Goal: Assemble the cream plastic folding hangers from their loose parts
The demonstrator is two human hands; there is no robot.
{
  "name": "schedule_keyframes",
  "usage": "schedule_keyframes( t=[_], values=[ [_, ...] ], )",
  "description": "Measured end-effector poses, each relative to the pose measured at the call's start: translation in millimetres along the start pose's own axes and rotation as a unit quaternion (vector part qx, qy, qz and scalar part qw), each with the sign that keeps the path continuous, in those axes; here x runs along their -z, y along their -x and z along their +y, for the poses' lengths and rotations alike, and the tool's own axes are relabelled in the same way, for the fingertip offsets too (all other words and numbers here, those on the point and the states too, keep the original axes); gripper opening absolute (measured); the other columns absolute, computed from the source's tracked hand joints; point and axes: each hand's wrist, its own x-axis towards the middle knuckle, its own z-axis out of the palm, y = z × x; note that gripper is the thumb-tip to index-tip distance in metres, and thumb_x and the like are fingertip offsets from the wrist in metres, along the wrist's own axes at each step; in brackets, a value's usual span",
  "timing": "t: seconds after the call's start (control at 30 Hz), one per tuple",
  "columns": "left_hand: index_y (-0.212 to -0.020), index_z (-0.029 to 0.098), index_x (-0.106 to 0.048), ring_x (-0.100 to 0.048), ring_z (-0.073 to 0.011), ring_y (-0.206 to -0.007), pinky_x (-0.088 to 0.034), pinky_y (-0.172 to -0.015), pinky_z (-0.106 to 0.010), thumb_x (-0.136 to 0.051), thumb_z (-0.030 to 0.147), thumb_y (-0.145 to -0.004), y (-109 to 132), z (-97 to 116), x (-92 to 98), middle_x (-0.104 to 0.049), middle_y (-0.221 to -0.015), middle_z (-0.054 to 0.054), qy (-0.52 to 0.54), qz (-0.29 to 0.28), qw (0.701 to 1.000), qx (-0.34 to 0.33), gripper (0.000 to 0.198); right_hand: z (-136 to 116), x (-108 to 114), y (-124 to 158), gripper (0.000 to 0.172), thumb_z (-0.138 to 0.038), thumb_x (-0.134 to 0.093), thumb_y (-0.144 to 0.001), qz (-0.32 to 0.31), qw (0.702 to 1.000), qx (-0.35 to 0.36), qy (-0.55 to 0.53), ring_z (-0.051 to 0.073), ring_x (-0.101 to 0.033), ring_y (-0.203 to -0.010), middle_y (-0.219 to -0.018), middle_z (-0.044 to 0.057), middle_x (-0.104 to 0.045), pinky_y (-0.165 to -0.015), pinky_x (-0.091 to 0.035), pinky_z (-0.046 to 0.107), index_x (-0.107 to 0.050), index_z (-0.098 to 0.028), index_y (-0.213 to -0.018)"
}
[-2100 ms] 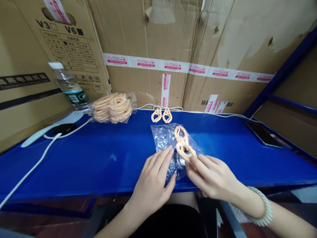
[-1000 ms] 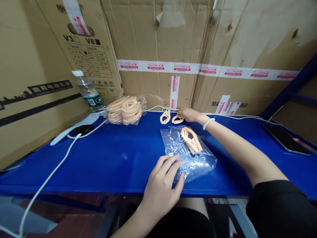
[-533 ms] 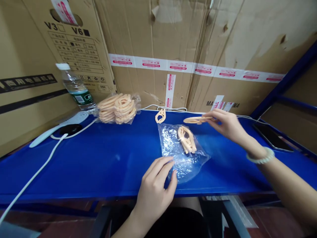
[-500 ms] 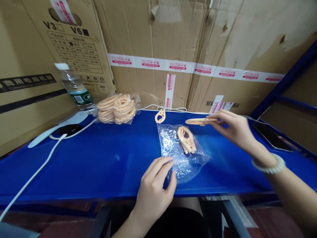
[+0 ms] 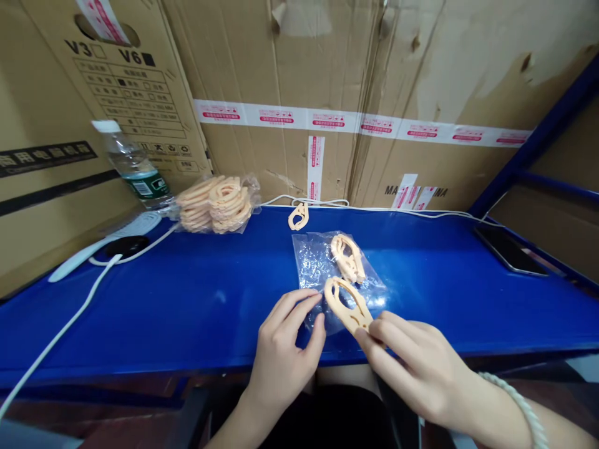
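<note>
The right hand (image 5: 412, 358) has swung in from the right — the peach hanger piece (image 5: 346, 319) pinched in its fingers now sits over the clear bag's (image 5: 311, 255) near end, so the work seems to centre on the bag. The left hand (image 5: 283, 349), thumb parted from fingers, is at its edge; 1 loose piece (image 5: 306, 216) lies behind.
</note>
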Motion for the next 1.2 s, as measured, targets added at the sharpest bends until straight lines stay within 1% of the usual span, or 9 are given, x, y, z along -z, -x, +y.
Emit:
schedule_keyframes(
  t=[0.4,0.57,0.67,0.8,0.87,0.97,1.03,1.13,1.2],
  values=[
    [-0.114,0.019,-0.069,-0.068,-0.0192,-0.105,-0.06,-0.092,-0.03,-0.056,0.013,-0.092,-0.1,-2.5,0.0,-0.069,-0.114,-0.007,0.015,0.011,1.0,0.024,0.026,10.2,-60.0,-37.4,0.018,-0.005,-0.051,-0.092,-0.003,0.983,0.06,0.171,0.02,-0.062,-0.065,-0.078,0.012,-0.068,-0.053,-0.051,0.031,-0.069,-0.007,-0.087],
    [-0.115,0.018,-0.069,-0.068,-0.0196,-0.105,-0.062,-0.086,-0.029,-0.055,0.014,-0.092,1.0,-3.7,-0.7,-0.068,-0.116,-0.008,0.018,0.012,0.999,0.032,0.027,17.2,-75.9,-38.9,0.027,-0.005,-0.047,-0.093,-0.066,0.985,0.051,0.152,0.026,-0.071,-0.09,-0.117,0.027,-0.069,-0.066,-0.06,0.034,-0.067,0.0,-0.111],
    [-0.114,0.018,-0.069,-0.069,-0.0198,-0.101,-0.062,-0.084,-0.03,-0.055,0.014,-0.092,0.9,-3.2,-0.5,-0.068,-0.115,-0.009,0.023,0.008,0.999,0.035,0.026,20.7,-69.8,-36.4,0.037,-0.006,-0.047,-0.094,-0.096,0.989,0.02,0.108,0.029,-0.068,-0.109,-0.13,0.028,-0.063,-0.082,-0.059,0.036,-0.058,0.003,-0.127],
    [-0.115,0.019,-0.069,-0.068,-0.0226,-0.105,-0.059,-0.092,-0.038,-0.055,0.015,-0.092,1.5,-1.5,1.2,-0.068,-0.116,-0.009,-0.001,-0.011,1.0,0.023,0.026,29.5,-36.1,-38.1,0.03,-0.005,-0.044,-0.092,-0.101,0.994,-0.011,-0.026,0.02,-0.07,-0.084,-0.105,0.018,-0.073,-0.068,-0.056,0.03,-0.065,-0.006,-0.114],
    [-0.115,0.019,-0.068,-0.065,-0.024,-0.108,-0.058,-0.094,-0.04,-0.056,0.014,-0.092,3.2,-0.3,2.3,-0.068,-0.115,-0.009,-0.018,-0.019,1.0,0.005,0.026,44.2,-22.0,-47.5,0.027,-0.004,-0.043,-0.09,-0.065,0.993,-0.043,-0.089,0.016,-0.066,-0.07,-0.084,0.01,-0.072,-0.062,-0.051,0.027,-0.067,-0.011,-0.098],
    [-0.113,0.018,-0.069,-0.062,-0.0257,-0.113,-0.056,-0.096,-0.043,-0.057,0.013,-0.092,7.2,1.2,3.1,-0.068,-0.117,-0.01,-0.043,-0.021,0.999,-0.019,0.025,83.1,-25.6,-76.4,0.028,-0.002,-0.043,-0.086,0.01,0.99,-0.078,-0.113,0.017,-0.065,-0.075,-0.085,0.009,-0.071,-0.069,-0.05,0.029,-0.068,-0.012,-0.094],
    [-0.112,0.018,-0.069,-0.061,-0.0265,-0.116,-0.055,-0.098,-0.044,-0.059,0.014,-0.091,9.8,1.6,2.9,-0.068,-0.118,-0.01,-0.055,-0.018,0.998,-0.027,0.024,114.8,-45.9,-102.1,0.034,0.001,-0.043,-0.084,-0.031,0.991,-0.081,-0.098,0.018,-0.067,-0.085,-0.096,0.01,-0.073,-0.08,-0.051,0.031,-0.069,-0.011,-0.102],
    [-0.113,0.017,-0.068,-0.061,-0.0264,-0.115,-0.055,-0.098,-0.043,-0.059,0.014,-0.091,11.5,1.2,2.7,-0.068,-0.119,-0.01,-0.058,-0.011,0.998,-0.027,0.024,157.1,-90.2,-139.9,0.05,0.006,-0.042,-0.084,-0.17,0.984,-0.043,-0.012,0.024,-0.061,-0.111,-0.119,0.016,-0.069,-0.093,-0.047,0.035,-0.06,-0.01,-0.127],
    [-0.114,0.017,-0.068,-0.061,-0.0261,-0.114,-0.055,-0.097,-0.043,-0.058,0.014,-0.091,11.0,0.6,3.8,-0.068,-0.119,-0.011,-0.053,-0.016,0.998,-0.019,0.026,176.9,-118.7,-159.5,0.053,0.007,-0.042,-0.085,-0.199,0.98,-0.032,0.001,0.026,-0.057,-0.118,-0.128,0.018,-0.065,-0.095,-0.046,0.037,-0.056,-0.009,-0.134]
  ],
)
